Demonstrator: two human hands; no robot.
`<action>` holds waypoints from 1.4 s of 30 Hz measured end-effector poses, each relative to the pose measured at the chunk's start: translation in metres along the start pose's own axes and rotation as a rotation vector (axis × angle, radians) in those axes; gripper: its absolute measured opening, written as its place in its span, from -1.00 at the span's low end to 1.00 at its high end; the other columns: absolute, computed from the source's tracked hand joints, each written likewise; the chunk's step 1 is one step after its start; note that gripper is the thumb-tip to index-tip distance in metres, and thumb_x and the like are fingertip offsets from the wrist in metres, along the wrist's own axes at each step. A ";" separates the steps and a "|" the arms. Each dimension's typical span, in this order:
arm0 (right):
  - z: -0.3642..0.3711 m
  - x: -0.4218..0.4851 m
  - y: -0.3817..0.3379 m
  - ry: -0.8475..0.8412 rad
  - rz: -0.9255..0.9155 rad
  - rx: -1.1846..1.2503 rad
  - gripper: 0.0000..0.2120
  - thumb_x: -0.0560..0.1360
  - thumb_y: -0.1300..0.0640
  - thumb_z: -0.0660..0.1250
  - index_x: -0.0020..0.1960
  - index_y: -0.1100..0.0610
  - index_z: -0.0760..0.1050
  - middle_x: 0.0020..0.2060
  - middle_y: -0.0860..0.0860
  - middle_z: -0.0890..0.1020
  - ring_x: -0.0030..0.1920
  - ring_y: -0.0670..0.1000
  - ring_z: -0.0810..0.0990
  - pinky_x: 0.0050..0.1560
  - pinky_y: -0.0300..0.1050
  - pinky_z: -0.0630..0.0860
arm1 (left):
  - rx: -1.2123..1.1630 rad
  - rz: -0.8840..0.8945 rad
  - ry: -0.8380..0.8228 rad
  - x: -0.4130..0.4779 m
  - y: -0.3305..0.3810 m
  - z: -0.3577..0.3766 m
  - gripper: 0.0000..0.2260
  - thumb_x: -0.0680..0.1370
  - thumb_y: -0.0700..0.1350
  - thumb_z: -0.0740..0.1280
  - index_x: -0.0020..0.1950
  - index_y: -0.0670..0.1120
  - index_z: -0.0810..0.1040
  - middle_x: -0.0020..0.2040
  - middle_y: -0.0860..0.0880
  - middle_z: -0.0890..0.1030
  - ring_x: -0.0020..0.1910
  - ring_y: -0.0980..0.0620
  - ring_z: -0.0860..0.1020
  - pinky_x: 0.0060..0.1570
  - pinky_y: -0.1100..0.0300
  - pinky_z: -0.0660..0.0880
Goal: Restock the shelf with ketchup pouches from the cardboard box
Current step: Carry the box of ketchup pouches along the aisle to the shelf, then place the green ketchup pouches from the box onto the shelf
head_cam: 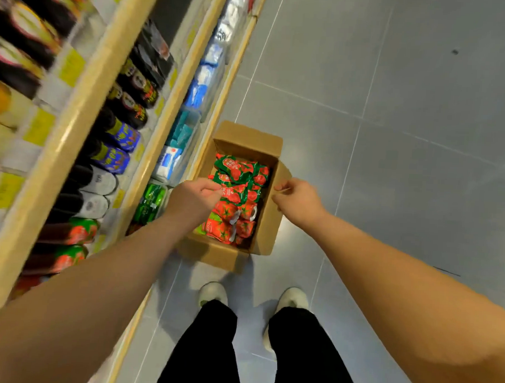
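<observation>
Hangs the left hand (194, 196) over the cardboard box (269, 221), curled fingers (213, 189) right at the ketchup pouches (239, 190) heaped just beneath and beyond them along the box's length, grip impossible to tell, and pinches the box's right wall with the right hand (298, 200), the one farther from the shelf (73, 131).

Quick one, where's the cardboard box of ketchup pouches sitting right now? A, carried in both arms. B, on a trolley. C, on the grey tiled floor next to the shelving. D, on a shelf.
C: the cardboard box stands open on the grey tiled floor, close beside the bottom shelf and just ahead of the person's white shoes.
</observation>
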State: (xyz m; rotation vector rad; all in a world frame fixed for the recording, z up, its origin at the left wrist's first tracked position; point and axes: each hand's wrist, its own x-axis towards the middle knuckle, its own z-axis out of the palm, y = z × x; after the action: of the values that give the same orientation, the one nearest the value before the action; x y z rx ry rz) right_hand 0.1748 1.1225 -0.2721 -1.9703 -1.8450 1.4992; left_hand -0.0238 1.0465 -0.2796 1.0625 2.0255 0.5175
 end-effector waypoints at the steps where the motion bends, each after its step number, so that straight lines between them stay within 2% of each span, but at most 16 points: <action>1: -0.011 -0.011 -0.013 0.000 -0.014 0.018 -0.83 0.43 0.22 0.29 -0.28 0.01 0.40 -0.33 -0.02 0.55 -0.15 0.11 0.60 -0.11 -0.01 0.54 | -0.046 -0.001 -0.021 -0.008 0.012 -0.015 -0.87 0.49 -0.12 0.36 0.00 -0.07 0.65 -0.12 0.01 0.63 -0.11 0.07 0.53 -0.04 0.27 0.41; 3: -0.031 -0.034 -0.035 -0.016 -0.044 0.041 -0.92 0.45 0.22 0.29 -0.19 0.08 0.43 -0.24 0.02 0.56 -0.10 0.12 0.59 -0.05 0.01 0.53 | -0.104 -0.047 -0.115 -0.024 0.037 -0.041 -0.88 0.50 -0.10 0.35 -0.02 -0.07 0.63 -0.19 -0.01 0.63 -0.15 0.00 0.56 -0.04 0.13 0.49; 6: -0.054 -0.049 -0.053 -0.036 -0.092 0.032 -0.96 0.48 0.20 0.29 -0.07 0.13 0.47 -0.16 0.09 0.58 -0.11 0.10 0.58 -0.05 0.02 0.54 | -0.060 -0.116 -0.172 -0.030 0.063 -0.063 -0.85 0.49 -0.04 0.35 0.02 -0.01 0.63 -0.09 -0.01 0.66 -0.07 -0.02 0.61 0.07 0.01 0.55; 9: -0.089 -0.048 -0.067 -0.029 -0.128 0.055 -0.90 0.49 0.20 0.28 0.00 0.14 0.50 -0.21 0.08 0.57 -0.21 0.06 0.56 -0.15 -0.06 0.52 | -0.082 -0.099 -0.132 -0.033 0.094 -0.067 -0.90 0.49 -0.02 0.35 -0.05 0.04 0.63 -0.11 0.03 0.67 -0.09 0.02 0.62 0.04 0.03 0.56; 11: -0.118 -0.042 -0.072 -0.033 -0.160 0.037 -0.87 0.50 0.20 0.26 0.03 0.15 0.51 -0.22 0.07 0.58 -0.20 0.07 0.58 -0.15 -0.05 0.54 | -0.109 -0.076 -0.113 -0.033 0.120 -0.062 -0.90 0.50 -0.02 0.33 -0.08 0.03 0.63 -0.13 0.00 0.68 -0.14 0.03 0.61 -0.11 0.10 0.56; 13: -0.153 -0.029 -0.075 -0.063 -0.206 -0.003 -0.87 0.49 0.20 0.26 0.02 0.13 0.51 -0.17 0.10 0.61 -0.16 0.10 0.61 -0.10 -0.01 0.56 | -0.138 -0.072 -0.071 -0.029 0.149 -0.048 -0.87 0.52 -0.02 0.31 -0.01 0.01 0.63 -0.13 0.00 0.67 -0.16 0.04 0.61 -0.21 0.16 0.53; 15: -0.175 -0.021 -0.077 -0.073 -0.219 -0.012 -0.88 0.48 0.20 0.27 0.01 0.10 0.51 -0.13 0.14 0.63 -0.12 0.14 0.63 -0.08 0.01 0.57 | -0.161 -0.069 -0.048 -0.025 0.169 -0.041 -0.86 0.52 -0.06 0.31 0.01 -0.03 0.64 -0.12 -0.02 0.67 -0.16 0.00 0.61 -0.11 0.09 0.54; 17: -0.210 -0.008 -0.080 -0.095 -0.259 -0.045 -0.88 0.47 0.20 0.28 0.01 0.11 0.51 -0.10 0.16 0.64 -0.09 0.16 0.63 -0.06 0.02 0.57 | -0.214 -0.088 0.023 -0.019 0.197 -0.027 -0.88 0.50 -0.09 0.32 -0.07 -0.03 0.65 -0.13 -0.03 0.68 -0.15 -0.02 0.60 -0.03 0.07 0.54; 22: -0.265 0.018 -0.088 -0.184 -0.303 -0.107 -0.86 0.49 0.20 0.28 0.04 0.14 0.51 -0.05 0.22 0.64 -0.05 0.21 0.63 -0.03 0.07 0.56 | -0.339 -0.150 0.104 -0.007 0.247 -0.010 -0.89 0.52 -0.10 0.30 -0.10 -0.02 0.63 -0.11 -0.13 0.69 -0.20 -0.03 0.58 -0.03 -0.01 0.56; 25: -0.280 0.041 -0.099 -0.220 -0.304 -0.118 -0.85 0.48 0.20 0.28 0.04 0.14 0.51 -0.08 0.21 0.65 -0.11 0.17 0.63 -0.06 0.03 0.56 | -0.389 -0.197 0.151 0.009 0.262 -0.009 -0.88 0.53 -0.12 0.29 -0.05 -0.04 0.64 -0.12 -0.08 0.69 -0.27 0.06 0.56 -0.12 0.11 0.52; 28: -0.285 0.070 -0.121 -0.253 -0.322 -0.117 -0.84 0.48 0.21 0.28 0.05 0.17 0.52 -0.17 0.15 0.61 -0.22 0.08 0.59 -0.14 -0.04 0.54 | -0.403 -0.234 0.202 0.029 0.268 -0.017 -0.87 0.54 -0.10 0.30 -0.02 -0.04 0.64 -0.16 -0.02 0.68 -0.29 0.07 0.56 -0.12 0.17 0.55; 32: -0.280 0.119 -0.168 -0.282 -0.357 -0.132 -0.88 0.48 0.22 0.27 0.01 0.14 0.50 -0.20 0.14 0.59 -0.25 0.08 0.57 -0.18 -0.06 0.52 | -0.382 -0.284 0.255 0.072 0.271 -0.041 -0.86 0.51 -0.07 0.30 -0.10 -0.04 0.65 -0.15 -0.06 0.68 -0.22 0.03 0.61 -0.04 0.11 0.56; 36: -0.276 0.141 -0.191 -0.316 -0.399 -0.156 -0.88 0.48 0.22 0.28 0.01 0.14 0.50 -0.19 0.16 0.60 -0.25 0.09 0.57 -0.15 -0.04 0.53 | -0.289 -0.318 0.217 0.089 0.275 -0.054 -0.81 0.49 -0.15 0.28 -0.06 -0.23 0.62 -0.11 -0.12 0.67 -0.28 0.08 0.61 -0.15 0.19 0.52; 38: -0.274 0.156 -0.204 -0.330 -0.407 -0.156 -0.87 0.48 0.22 0.28 0.02 0.15 0.51 -0.19 0.16 0.60 -0.24 0.09 0.57 -0.14 -0.02 0.54 | -0.324 -0.320 0.258 0.098 0.275 -0.061 -0.83 0.48 -0.10 0.31 -0.13 -0.15 0.64 -0.18 -0.06 0.68 -0.30 0.10 0.62 -0.15 0.17 0.54; 41: -0.270 0.177 -0.232 -0.398 -0.439 -0.196 -0.88 0.48 0.22 0.28 0.01 0.16 0.51 -0.18 0.16 0.60 -0.26 0.08 0.57 -0.19 -0.05 0.53 | -0.458 -0.360 0.358 0.107 0.275 -0.075 -0.94 0.51 -0.07 0.35 -0.12 0.02 0.63 -0.25 0.07 0.67 -0.37 0.21 0.60 -0.31 0.32 0.49; 42: -0.267 0.185 -0.242 -0.430 -0.453 -0.206 -0.89 0.48 0.23 0.27 0.00 0.16 0.50 -0.19 0.16 0.59 -0.26 0.08 0.56 -0.23 -0.08 0.51 | -0.476 -0.375 0.384 0.111 0.275 -0.079 -0.95 0.51 -0.06 0.36 -0.13 0.04 0.62 -0.25 0.07 0.67 -0.35 0.20 0.61 -0.30 0.31 0.49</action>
State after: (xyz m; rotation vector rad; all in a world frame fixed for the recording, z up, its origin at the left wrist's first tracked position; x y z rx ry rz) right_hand 0.1366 1.4833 -0.0914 -1.2100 -2.4852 1.7211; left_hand 0.0144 1.2940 -0.1020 0.3016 2.1972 0.9935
